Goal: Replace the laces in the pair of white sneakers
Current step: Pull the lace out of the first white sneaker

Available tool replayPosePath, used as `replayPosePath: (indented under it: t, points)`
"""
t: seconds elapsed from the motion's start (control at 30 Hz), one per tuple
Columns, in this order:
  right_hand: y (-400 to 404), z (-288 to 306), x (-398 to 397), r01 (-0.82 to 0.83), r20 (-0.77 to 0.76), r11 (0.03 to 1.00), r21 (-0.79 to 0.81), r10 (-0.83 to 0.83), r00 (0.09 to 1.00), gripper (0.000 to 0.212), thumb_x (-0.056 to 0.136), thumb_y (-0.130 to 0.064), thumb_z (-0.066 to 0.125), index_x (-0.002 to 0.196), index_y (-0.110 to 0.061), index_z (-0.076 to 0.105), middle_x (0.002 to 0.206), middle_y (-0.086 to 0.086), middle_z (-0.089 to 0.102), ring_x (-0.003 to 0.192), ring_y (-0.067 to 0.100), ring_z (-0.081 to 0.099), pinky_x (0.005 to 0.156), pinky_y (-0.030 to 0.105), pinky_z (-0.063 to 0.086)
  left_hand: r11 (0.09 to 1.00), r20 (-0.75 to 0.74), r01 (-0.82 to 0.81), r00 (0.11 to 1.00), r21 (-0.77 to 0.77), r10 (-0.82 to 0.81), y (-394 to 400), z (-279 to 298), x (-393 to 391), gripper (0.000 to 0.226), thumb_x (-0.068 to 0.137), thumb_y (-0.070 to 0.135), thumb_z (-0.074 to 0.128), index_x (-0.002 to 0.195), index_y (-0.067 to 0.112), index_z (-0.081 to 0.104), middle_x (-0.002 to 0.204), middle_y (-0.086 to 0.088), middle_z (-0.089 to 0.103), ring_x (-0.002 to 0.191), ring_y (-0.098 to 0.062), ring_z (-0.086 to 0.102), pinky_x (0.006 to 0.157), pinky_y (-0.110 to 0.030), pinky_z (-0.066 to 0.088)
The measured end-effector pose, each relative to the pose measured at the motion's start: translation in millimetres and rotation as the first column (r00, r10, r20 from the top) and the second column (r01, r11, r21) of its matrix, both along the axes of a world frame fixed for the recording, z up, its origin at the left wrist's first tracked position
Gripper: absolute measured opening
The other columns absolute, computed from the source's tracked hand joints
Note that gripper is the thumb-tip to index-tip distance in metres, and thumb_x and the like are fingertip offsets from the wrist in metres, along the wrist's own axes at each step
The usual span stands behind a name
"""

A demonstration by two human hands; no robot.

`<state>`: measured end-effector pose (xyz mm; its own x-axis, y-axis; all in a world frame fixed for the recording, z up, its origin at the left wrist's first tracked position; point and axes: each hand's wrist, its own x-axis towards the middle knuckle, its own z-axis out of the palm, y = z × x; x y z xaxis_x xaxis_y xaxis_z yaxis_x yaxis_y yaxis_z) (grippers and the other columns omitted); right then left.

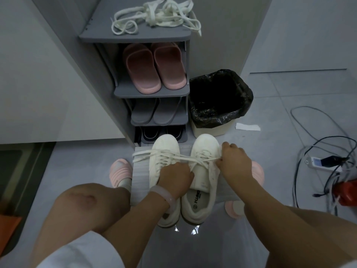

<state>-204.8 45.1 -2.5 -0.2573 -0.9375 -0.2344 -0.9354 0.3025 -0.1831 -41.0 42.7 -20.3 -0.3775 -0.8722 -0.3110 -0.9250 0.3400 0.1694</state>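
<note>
Both white sneakers [201,182] side by side on floor, on pale mat [140,178], both laced. Right hand [234,163] pinches lace [185,157] at right shoe; left hand [174,177] fingers curled on lace ends. Likely final tightening; tying left. Loose laces [154,18] atop grey shoe rack [135,36]; lined bin [220,101] beside.
</note>
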Motion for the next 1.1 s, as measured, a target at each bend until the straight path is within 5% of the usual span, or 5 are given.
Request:
replayPosePath:
  t: [0.2, 0.47, 0.67, 0.83, 1.1]
  points:
    - [-5, 10, 7, 0.491, 0.814, 0.758, 0.428, -0.56, 0.155, 0.013, 0.086, 0.004, 0.054, 0.076, -0.004, 0.052, 0.064, 0.014, 0.058, 0.056, 0.023, 0.051, 0.057, 0.032, 0.044, 0.998, -0.017, -0.066, 0.998, 0.013, 0.066, -2, -1, -1, 0.035, 0.097, 0.031, 0.034, 0.1, 0.005, 0.058, 0.106, -0.012, 0.061, 0.095, -0.028, 0.059, 0.068, -0.028, 0.031]
    - [-5, 18, 1, -0.096, 0.379, 0.976, 0.196, 0.015, 0.925, 0.007, 0.089, -0.015, 0.051, 0.086, -0.014, 0.046, 0.086, 0.004, 0.055, 0.079, 0.02, 0.05, 0.063, 0.026, 0.036, 0.996, -0.018, -0.07, 0.997, 0.046, 0.071, -4, 4, -1, 0.037, 0.098, 0.032, 0.033, 0.105, 0.004, 0.057, 0.109, -0.013, 0.061, 0.097, -0.028, 0.059, 0.07, -0.029, 0.035]
    - [-6, 20, -17, 0.121, 0.003, 0.989, -0.087, -0.121, 0.993, 0.011, 0.087, -0.007, 0.054, 0.096, -0.011, 0.05, 0.086, 0.011, 0.063, 0.085, 0.03, 0.058, 0.075, 0.034, 0.037, 0.994, -0.031, -0.081, 0.996, 0.071, 0.083, -6, 5, 0, 0.036, 0.097, 0.03, 0.034, 0.102, 0.004, 0.058, 0.107, -0.013, 0.061, 0.095, -0.028, 0.059, 0.07, -0.028, 0.036]
    - [-9, 28, -5, 0.466, 0.818, 0.681, 0.565, -0.536, -0.207, 0.012, 0.091, 0.006, 0.045, 0.087, -0.002, 0.053, 0.063, 0.01, 0.049, 0.056, 0.018, 0.054, 0.065, 0.035, 0.054, 0.995, -0.022, -0.074, 0.997, 0.069, 0.076, -6, 6, 1, 0.036, 0.097, 0.03, 0.034, 0.101, 0.004, 0.058, 0.106, -0.013, 0.062, 0.095, -0.028, 0.059, 0.074, -0.031, 0.041]
    - [-1, 27, -3, -0.078, 0.137, 0.997, 0.029, 0.074, 0.988, 0.015, 0.09, -0.012, 0.044, 0.101, -0.009, 0.054, 0.091, 0.01, 0.06, 0.076, 0.027, 0.056, 0.063, 0.029, 0.042, 0.995, -0.015, -0.091, 0.996, 0.046, 0.092, -4, 3, 1, 0.037, 0.097, 0.031, 0.034, 0.101, 0.004, 0.058, 0.106, -0.011, 0.061, 0.094, -0.027, 0.06, 0.07, -0.029, 0.036]
